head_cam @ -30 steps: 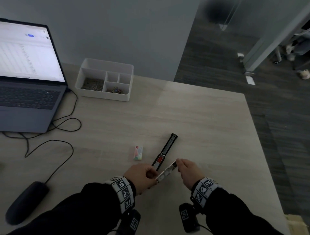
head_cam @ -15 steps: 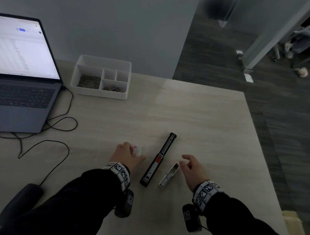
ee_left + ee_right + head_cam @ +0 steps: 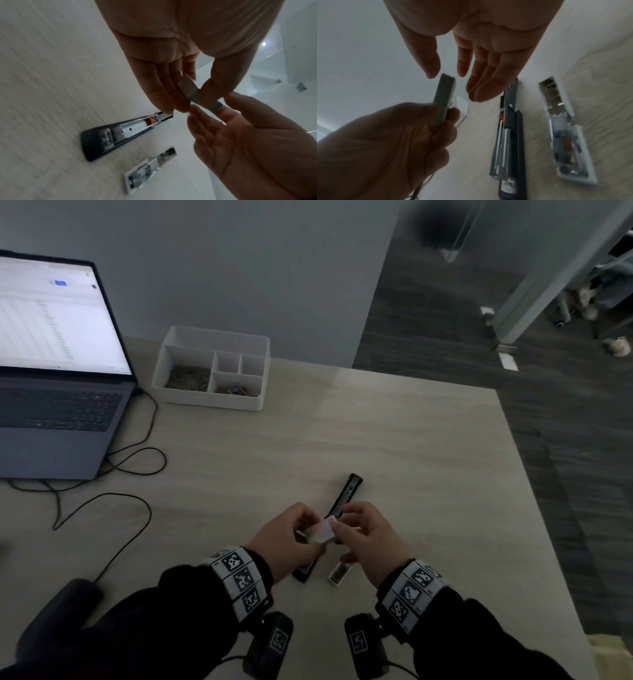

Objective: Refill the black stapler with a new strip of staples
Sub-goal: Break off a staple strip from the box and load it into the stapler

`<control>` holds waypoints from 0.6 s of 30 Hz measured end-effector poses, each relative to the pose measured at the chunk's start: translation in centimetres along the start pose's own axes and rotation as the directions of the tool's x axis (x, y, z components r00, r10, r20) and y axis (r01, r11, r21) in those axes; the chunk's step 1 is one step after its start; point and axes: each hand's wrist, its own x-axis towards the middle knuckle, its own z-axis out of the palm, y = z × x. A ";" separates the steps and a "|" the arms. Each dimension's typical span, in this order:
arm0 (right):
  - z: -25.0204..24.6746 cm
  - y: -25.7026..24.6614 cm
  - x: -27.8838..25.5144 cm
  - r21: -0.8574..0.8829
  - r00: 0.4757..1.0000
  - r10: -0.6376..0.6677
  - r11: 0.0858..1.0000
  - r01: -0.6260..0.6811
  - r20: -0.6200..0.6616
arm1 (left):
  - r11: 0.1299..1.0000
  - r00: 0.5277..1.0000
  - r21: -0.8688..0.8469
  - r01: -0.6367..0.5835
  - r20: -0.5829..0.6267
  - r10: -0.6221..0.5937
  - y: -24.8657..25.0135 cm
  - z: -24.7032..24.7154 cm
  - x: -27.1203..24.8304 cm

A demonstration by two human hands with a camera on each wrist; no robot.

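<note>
At the far left an open laptop (image 3: 51, 371) sits on the desk (image 3: 394, 440), its screen lit, with black cables (image 3: 102, 508) looping near it. Right of it, against the wall, a white tray (image 3: 212, 368) holds small clips in its compartments.

Near the front edge, the left hand (image 3: 284, 539) pinches a small staple box (image 3: 320, 534) between thumb and fingers, holding it above the desk. From the left wrist view the box (image 3: 190, 90) is gripped by its sides, one end pointing toward the other hand.

Below and behind the hands the black stapler (image 3: 346, 498) lies flat on the desk, opened out, its far end pointing away and to the right; its metal channel (image 3: 135, 128) faces up. Just right of its near end lies a white piece (image 3: 339, 573) with metal parts inside, apart from the stapler (image 3: 510, 142) and roughly parallel to it.

The right hand (image 3: 370, 539) meets the box from the right. Its fingers (image 3: 484, 83) are straight and spread, thumb and forefinger either side of the box's end (image 3: 445, 92); whether they press on it cannot be told.
</note>
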 end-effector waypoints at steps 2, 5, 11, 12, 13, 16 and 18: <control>0.4 -0.5 -0.3 0.016 1.000 -0.002 1.000 0.002 0.016 | 0.998 0.999 -0.053 -0.016 0.031 0.018 0.5 0.0 -0.6; 0.2 -0.7 -0.7 0.116 0.999 0.034 0.993 -0.034 0.010 | 0.964 0.997 -0.260 0.050 0.062 -0.035 1.2 -0.2 -1.4; -0.6 -0.9 -1.5 0.201 0.999 0.054 0.978 -0.055 0.007 | 0.887 0.990 -0.441 0.139 0.091 -0.109 1.1 -0.2 -2.0; -0.7 -0.9 -1.6 0.223 0.998 0.062 0.973 -0.061 0.006 | 0.883 0.990 -0.449 0.139 0.078 -0.117 1.1 -0.2 -2.1; -0.8 -0.9 -1.7 0.241 0.998 0.066 0.968 -0.066 0.006 | 0.877 0.990 -0.459 0.143 0.061 -0.129 1.0 -0.2 -2.2; -1.0 -1.0 -2.1 0.231 0.998 0.058 0.971 -0.056 0.000 | 0.855 0.986 -0.495 0.155 0.023 -0.165 0.9 -0.4 -2.4; -1.0 -1.0 -2.3 0.211 0.999 0.049 0.977 -0.045 -0.010 | 0.852 0.984 -0.499 0.159 0.012 -0.176 0.8 -0.5 -2.5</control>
